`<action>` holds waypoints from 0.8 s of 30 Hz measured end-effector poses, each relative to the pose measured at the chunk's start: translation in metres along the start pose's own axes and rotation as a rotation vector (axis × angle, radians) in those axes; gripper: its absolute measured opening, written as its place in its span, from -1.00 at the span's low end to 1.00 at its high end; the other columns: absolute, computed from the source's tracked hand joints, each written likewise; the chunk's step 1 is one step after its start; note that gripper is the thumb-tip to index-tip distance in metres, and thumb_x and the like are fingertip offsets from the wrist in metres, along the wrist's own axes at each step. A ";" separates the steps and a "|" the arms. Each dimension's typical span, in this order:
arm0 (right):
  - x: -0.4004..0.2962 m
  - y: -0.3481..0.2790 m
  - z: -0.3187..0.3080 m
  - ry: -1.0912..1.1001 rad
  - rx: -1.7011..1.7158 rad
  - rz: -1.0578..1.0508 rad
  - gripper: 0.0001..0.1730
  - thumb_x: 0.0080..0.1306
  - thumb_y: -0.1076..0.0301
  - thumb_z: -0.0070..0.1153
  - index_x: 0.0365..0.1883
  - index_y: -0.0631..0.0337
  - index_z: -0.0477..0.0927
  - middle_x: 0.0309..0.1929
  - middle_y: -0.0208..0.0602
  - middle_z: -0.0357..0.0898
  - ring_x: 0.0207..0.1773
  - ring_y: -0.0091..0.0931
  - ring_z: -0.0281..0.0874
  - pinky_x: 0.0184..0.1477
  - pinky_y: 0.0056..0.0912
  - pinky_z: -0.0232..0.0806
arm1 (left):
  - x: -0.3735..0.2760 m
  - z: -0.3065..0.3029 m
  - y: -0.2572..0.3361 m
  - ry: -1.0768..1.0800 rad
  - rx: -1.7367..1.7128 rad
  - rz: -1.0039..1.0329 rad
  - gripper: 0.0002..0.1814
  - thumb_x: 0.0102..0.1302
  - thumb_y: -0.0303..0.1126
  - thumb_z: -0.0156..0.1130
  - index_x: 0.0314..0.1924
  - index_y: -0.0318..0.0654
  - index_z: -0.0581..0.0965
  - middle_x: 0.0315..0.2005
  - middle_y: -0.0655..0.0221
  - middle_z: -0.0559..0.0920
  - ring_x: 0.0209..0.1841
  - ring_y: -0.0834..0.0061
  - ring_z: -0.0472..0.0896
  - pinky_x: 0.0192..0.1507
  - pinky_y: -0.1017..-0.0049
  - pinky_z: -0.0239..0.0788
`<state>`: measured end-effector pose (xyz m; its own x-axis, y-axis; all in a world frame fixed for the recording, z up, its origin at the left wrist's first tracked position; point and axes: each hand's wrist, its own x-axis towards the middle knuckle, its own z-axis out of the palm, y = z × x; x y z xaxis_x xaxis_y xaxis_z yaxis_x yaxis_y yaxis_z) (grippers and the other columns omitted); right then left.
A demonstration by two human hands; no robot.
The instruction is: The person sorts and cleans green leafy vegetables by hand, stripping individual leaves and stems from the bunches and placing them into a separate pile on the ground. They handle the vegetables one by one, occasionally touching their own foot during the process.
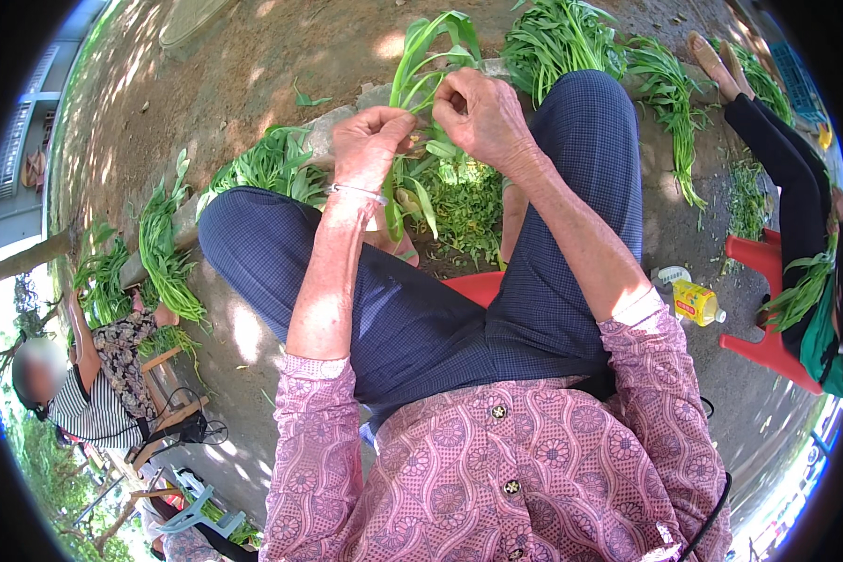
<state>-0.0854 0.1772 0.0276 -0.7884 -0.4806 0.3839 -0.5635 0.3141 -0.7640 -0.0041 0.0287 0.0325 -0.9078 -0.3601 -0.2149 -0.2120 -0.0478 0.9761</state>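
My left hand (372, 144) grips a long-leaved green vegetable stem (399, 77), which looks like water spinach, between thumb and bent fingers. Its leaves rise above the hand, and more green hangs below, between my knees. Just to the right, my right hand (488, 116) has thumb and forefinger pinched together at the side of the same greens. The exact spot under its fingertips is partly hidden. Beneath both hands, a heap of plucked leaves and trimmings (467, 211) lies on the ground between my feet.
Leafy bundles (565, 46) lie along a low stone kerb (323, 133). I sit on a red stool (474, 284). A yellow-labelled bottle (695, 303) lies at my right. One person (98, 400) sits at left; another (794, 154) is at right, beside a red plastic stool (762, 351).
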 end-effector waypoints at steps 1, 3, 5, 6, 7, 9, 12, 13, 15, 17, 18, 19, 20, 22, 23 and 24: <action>0.001 0.001 0.001 0.053 -0.021 -0.021 -0.84 0.00 0.36 0.10 -0.58 0.29 0.48 -0.58 -0.21 0.49 -0.49 -0.31 0.50 -0.41 -0.30 0.34 | 0.000 0.002 0.000 -0.011 -0.006 -0.006 -0.90 0.15 -0.50 0.22 -0.35 -0.39 0.57 -0.50 0.35 0.61 -0.54 0.63 0.50 -0.44 0.65 0.38; 0.003 0.001 -0.001 0.109 0.010 0.019 -0.84 0.01 0.36 0.09 -0.58 0.30 0.48 -0.62 -0.21 0.48 -0.54 -0.33 0.48 -0.43 -0.31 0.33 | 0.001 0.001 -0.001 -0.019 -0.081 -0.032 -0.90 0.15 -0.51 0.21 -0.33 -0.40 0.56 -0.49 0.33 0.60 -0.54 0.61 0.50 -0.43 0.64 0.38; 0.008 0.000 -0.008 0.113 0.115 0.140 -0.83 0.03 0.35 0.08 -0.58 0.30 0.48 -0.65 -0.21 0.48 -0.59 -0.36 0.45 -0.46 -0.32 0.31 | 0.002 -0.004 -0.003 -0.010 -0.221 -0.071 -0.90 0.16 -0.53 0.20 -0.32 -0.42 0.55 -0.47 0.31 0.60 -0.53 0.60 0.50 -0.42 0.63 0.38; 0.007 0.000 -0.010 0.092 0.193 0.128 -0.80 0.07 0.32 0.05 -0.56 0.32 0.49 -0.70 -0.23 0.46 -0.64 -0.44 0.42 -0.49 -0.37 0.28 | 0.002 -0.005 -0.002 -0.015 -0.266 -0.074 -0.90 0.17 -0.53 0.19 -0.32 -0.42 0.55 -0.47 0.30 0.60 -0.53 0.60 0.50 -0.43 0.63 0.38; 0.007 0.001 -0.011 0.016 0.185 0.165 -0.79 0.09 0.31 0.04 -0.55 0.32 0.49 -0.70 -0.23 0.46 -0.64 -0.46 0.42 -0.49 -0.39 0.28 | 0.001 -0.006 -0.001 -0.020 -0.311 -0.077 -0.90 0.17 -0.53 0.18 -0.31 -0.43 0.54 -0.47 0.30 0.60 -0.53 0.59 0.50 -0.43 0.63 0.38; 0.006 0.000 -0.013 -0.137 0.168 0.239 -0.76 0.12 0.30 0.02 -0.53 0.34 0.50 -0.69 -0.24 0.45 -0.63 -0.51 0.43 -0.49 -0.43 0.29 | 0.001 -0.007 0.000 -0.023 -0.340 -0.074 -0.90 0.17 -0.53 0.18 -0.31 -0.43 0.54 -0.46 0.29 0.60 -0.52 0.59 0.50 -0.43 0.63 0.38; 0.004 -0.004 -0.009 -0.080 0.274 0.229 -0.76 0.14 0.32 0.03 -0.49 0.38 0.52 -0.67 -0.31 0.48 -0.64 -0.58 0.37 -0.51 -0.46 0.26 | 0.001 -0.007 0.000 -0.010 -0.267 -0.047 -0.89 0.17 -0.51 0.20 -0.32 -0.42 0.55 -0.47 0.30 0.61 -0.52 0.60 0.51 -0.43 0.64 0.38; 0.003 -0.004 -0.007 -0.048 0.336 0.218 -0.77 0.14 0.33 0.04 -0.48 0.39 0.53 -0.66 -0.32 0.49 -0.63 -0.59 0.37 -0.52 -0.46 0.26 | 0.001 -0.005 0.000 -0.001 -0.228 -0.032 -0.89 0.17 -0.51 0.20 -0.32 -0.42 0.56 -0.47 0.31 0.61 -0.52 0.60 0.51 -0.43 0.64 0.38; 0.003 -0.003 -0.005 -0.080 0.359 0.249 -0.76 0.15 0.33 0.06 -0.46 0.39 0.54 -0.65 -0.33 0.50 -0.61 -0.61 0.39 -0.52 -0.49 0.27 | -0.001 -0.003 0.000 0.011 -0.168 -0.011 -0.89 0.16 -0.50 0.21 -0.32 -0.40 0.57 -0.47 0.33 0.61 -0.52 0.62 0.51 -0.43 0.65 0.38; 0.002 -0.002 -0.003 -0.102 0.358 0.261 -0.75 0.15 0.31 0.07 -0.43 0.39 0.55 -0.64 -0.33 0.51 -0.59 -0.64 0.41 -0.51 -0.52 0.28 | -0.003 -0.001 0.000 0.014 -0.127 0.003 -0.89 0.16 -0.49 0.22 -0.32 -0.38 0.58 -0.47 0.36 0.62 -0.52 0.64 0.51 -0.43 0.67 0.37; 0.002 -0.002 -0.001 -0.107 0.346 0.256 -0.74 0.16 0.30 0.07 -0.42 0.39 0.56 -0.64 -0.33 0.51 -0.58 -0.65 0.43 -0.51 -0.53 0.29 | -0.003 -0.001 0.001 0.013 -0.123 0.006 -0.89 0.16 -0.48 0.23 -0.32 -0.37 0.58 -0.47 0.37 0.62 -0.52 0.65 0.51 -0.43 0.67 0.36; 0.002 -0.001 0.000 -0.112 0.334 0.251 -0.73 0.17 0.29 0.07 -0.41 0.39 0.56 -0.64 -0.33 0.51 -0.57 -0.66 0.44 -0.51 -0.54 0.29 | -0.003 0.000 0.001 0.010 -0.118 0.010 -0.89 0.15 -0.48 0.23 -0.32 -0.36 0.58 -0.48 0.39 0.61 -0.52 0.65 0.51 -0.44 0.68 0.36; 0.002 0.001 0.001 -0.114 0.365 0.276 -0.72 0.17 0.27 0.08 -0.41 0.38 0.56 -0.64 -0.33 0.51 -0.57 -0.66 0.43 -0.52 -0.54 0.29 | -0.004 0.000 0.002 0.008 -0.113 0.014 -0.90 0.15 -0.48 0.23 -0.32 -0.35 0.58 -0.48 0.40 0.61 -0.52 0.66 0.51 -0.44 0.68 0.35; 0.003 0.000 0.002 -0.119 0.431 0.327 -0.71 0.18 0.25 0.08 -0.42 0.37 0.57 -0.64 -0.34 0.51 -0.58 -0.66 0.41 -0.53 -0.53 0.27 | -0.004 0.002 0.002 0.004 -0.044 0.035 -0.90 0.15 -0.48 0.23 -0.33 -0.34 0.59 -0.50 0.41 0.61 -0.52 0.67 0.50 -0.44 0.69 0.34; 0.004 0.001 0.002 -0.132 0.441 0.338 -0.71 0.18 0.24 0.08 -0.43 0.37 0.57 -0.64 -0.35 0.51 -0.58 -0.66 0.41 -0.53 -0.53 0.27 | -0.005 0.003 0.003 0.002 -0.010 0.046 -0.91 0.15 -0.48 0.23 -0.34 -0.34 0.59 -0.51 0.42 0.60 -0.52 0.67 0.50 -0.44 0.69 0.33; 0.004 0.002 0.001 -0.143 0.450 0.348 -0.71 0.18 0.24 0.08 -0.43 0.36 0.57 -0.64 -0.35 0.51 -0.58 -0.66 0.41 -0.53 -0.54 0.27 | -0.005 0.004 0.002 0.000 -0.007 0.047 -0.91 0.15 -0.48 0.23 -0.34 -0.34 0.59 -0.52 0.43 0.60 -0.52 0.67 0.50 -0.44 0.69 0.33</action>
<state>-0.0900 0.1749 0.0270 -0.8495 -0.5272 0.0205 -0.0922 0.1101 -0.9896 -0.0018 0.0335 0.0356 -0.9169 -0.3619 -0.1685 -0.1665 -0.0368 0.9854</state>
